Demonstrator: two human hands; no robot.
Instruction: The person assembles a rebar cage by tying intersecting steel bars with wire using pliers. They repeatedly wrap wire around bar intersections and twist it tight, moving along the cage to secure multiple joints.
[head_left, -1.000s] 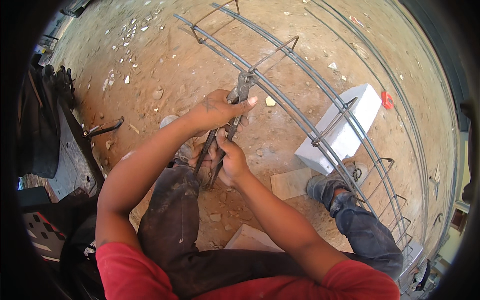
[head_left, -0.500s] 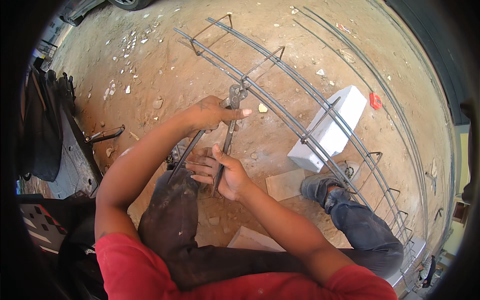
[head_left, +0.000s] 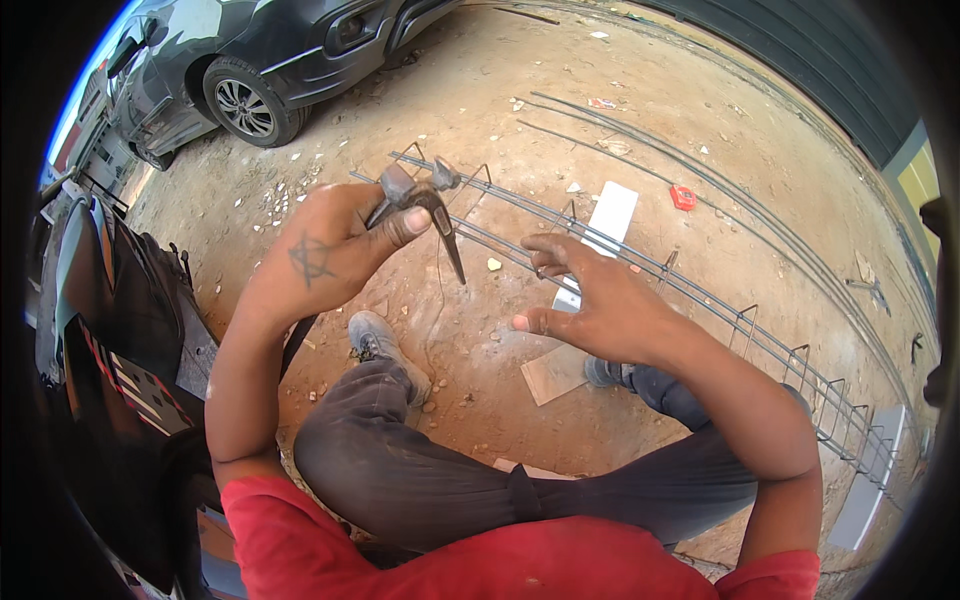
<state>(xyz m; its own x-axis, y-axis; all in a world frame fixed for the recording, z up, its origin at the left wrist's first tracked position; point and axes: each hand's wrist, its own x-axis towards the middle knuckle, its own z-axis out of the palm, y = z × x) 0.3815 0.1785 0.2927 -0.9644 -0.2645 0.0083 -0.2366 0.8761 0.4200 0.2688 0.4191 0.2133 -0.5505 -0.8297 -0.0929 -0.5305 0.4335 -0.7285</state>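
Observation:
My left hand point(head_left: 350, 235) is closed round a pair of metal pincers point(head_left: 443, 235), its thumb lying across them. The pincers' two jaws point up and stand apart. One handle slants down to the right, and the other passes below my left wrist. Over to the right, my right hand point(head_left: 600, 300) is held out with its fingers apart and nothing in them. Beyond both hands lies a long rebar cage point(head_left: 640, 258), running from upper left to lower right with square stirrups along it. My right fingers overlap it in view; whether they touch it I cannot tell.
Under the cage lies a white block point(head_left: 612, 215), with a flat tile point(head_left: 553, 374) nearer me. A red tape measure point(head_left: 683, 198) sits beside loose rebar rods point(head_left: 700, 165). A parked car point(head_left: 290, 70) is at the far left. Dark bags point(head_left: 110, 250) stand at my left.
My left hand has raised the pincers and drawn them off the cage. My right hand has left the handle and moved up and right. The view has shifted to show more car.

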